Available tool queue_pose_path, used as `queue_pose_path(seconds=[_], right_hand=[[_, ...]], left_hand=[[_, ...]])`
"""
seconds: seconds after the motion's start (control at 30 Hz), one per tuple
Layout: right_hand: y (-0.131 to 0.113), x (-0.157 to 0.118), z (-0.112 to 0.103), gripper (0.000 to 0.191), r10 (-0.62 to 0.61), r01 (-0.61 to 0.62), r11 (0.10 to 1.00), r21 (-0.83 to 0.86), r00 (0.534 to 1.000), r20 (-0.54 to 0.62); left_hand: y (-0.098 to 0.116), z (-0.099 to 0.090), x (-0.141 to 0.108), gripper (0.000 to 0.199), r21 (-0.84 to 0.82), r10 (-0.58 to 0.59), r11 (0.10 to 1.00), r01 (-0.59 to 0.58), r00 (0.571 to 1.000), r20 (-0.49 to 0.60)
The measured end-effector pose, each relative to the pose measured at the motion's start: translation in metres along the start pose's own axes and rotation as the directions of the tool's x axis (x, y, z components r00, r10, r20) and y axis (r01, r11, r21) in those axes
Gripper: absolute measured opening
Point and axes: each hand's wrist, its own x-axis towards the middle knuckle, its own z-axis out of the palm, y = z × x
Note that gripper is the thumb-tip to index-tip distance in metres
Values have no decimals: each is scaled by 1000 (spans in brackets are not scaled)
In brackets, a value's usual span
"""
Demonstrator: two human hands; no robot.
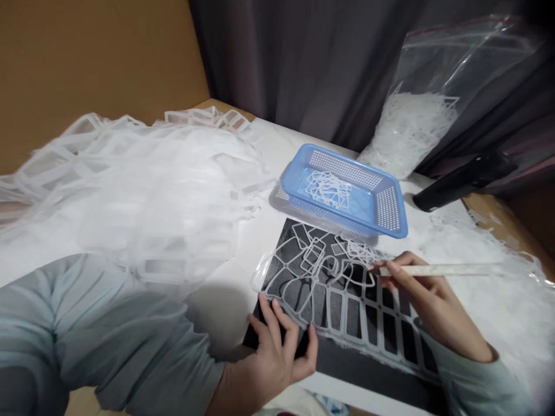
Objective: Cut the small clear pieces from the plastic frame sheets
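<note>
As the left hand [277, 352] pressed spread on a black rectangular sheet [368, 370], the right hand [427, 294] pinched a long, pale, flat strip [446, 270], lying sideways, its tip pointing left over a white plastic lattice [323, 306], nearer the right hand.

I'm working in what looks like a makeshift home workroom, not a factory floor. My small white table [277, 144] has a wooden edge [489, 208] and stands against a tan cardboard panel [87, 63], with a dark grey curtain [295, 58] hanging behind it. A zip-top plastic bag [468, 58] stuffed with white plastic offcuts [407, 130] leans by the curtain. A blue perforated plastic basket [342, 190] sits on the tabletop, beside a heap of clear plastic frame scrap [130, 185].
</note>
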Motion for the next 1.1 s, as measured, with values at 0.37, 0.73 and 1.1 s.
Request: queue_pose_path(seconds=[0.37, 0.73, 1.1], right_hand=[[10, 7, 20, 27, 202, -296, 769, 567, 953, 224], [10, 6, 14, 27, -43, 51, 991, 122, 997, -63], [-3, -5, 19, 13, -397, 383, 815, -434, 916, 63]], left_hand=[[-3, 0, 0, 36, -34, 13, 999, -13, 1000, -19], [0, 0, 0, 44, -4, -8, 1000, 8, 1000, 5], [-5, -2, 0, 56, 64, 68, 995, -73, 996, 65]])
